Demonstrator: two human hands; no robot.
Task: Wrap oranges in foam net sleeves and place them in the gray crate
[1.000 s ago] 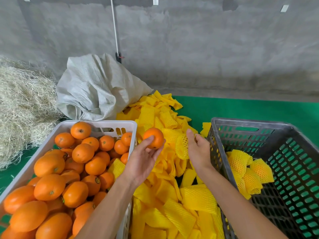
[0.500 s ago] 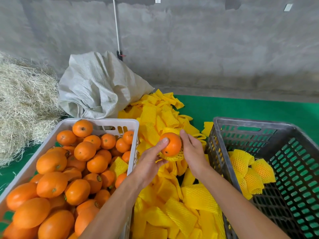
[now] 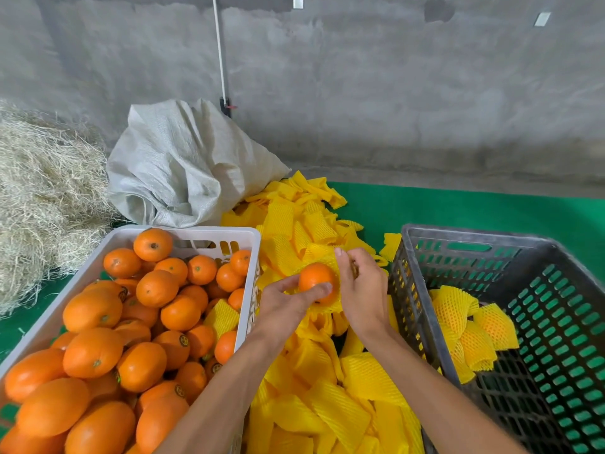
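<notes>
A person's two bare hands are meeting over a heap of flat yellow foam net sleeves point(image 3: 327, 401) that is lying on green matting point(image 3: 458, 208) between two crates. The left hand point(image 3: 284, 306) is gripping a round orange fruit point(image 3: 316, 280), its thumb and fingers curling around the near side of it. The right hand point(image 3: 363, 290) is pinching one yellow foam net sleeve point(image 3: 322, 253), its fingers curling over the sleeve's edge and holding the mesh against the right and far sides of the orange. The sleeve is cupping the orange from behind and below, with the top and left of the fruit bare; the orange is sitting above the heap, just left of the near corner of the dark gray slotted plastic crate point(image 3: 425, 309). Inside that gray crate, a few oranges wrapped in yellow net point(image 3: 468, 335) are resting together against its left wall. To the left, a white plastic crate point(image 3: 196, 232) is holding a pile of loose unwrapped oranges point(image 3: 131, 329), with one yellow sleeve lying among them near its right wall. Behind the crates, a crumpled white woven sack point(image 3: 183, 172) is slumping against a gray concrete wall point(image 3: 393, 93), beside a mound of dry straw point(image 3: 42, 198).
</notes>
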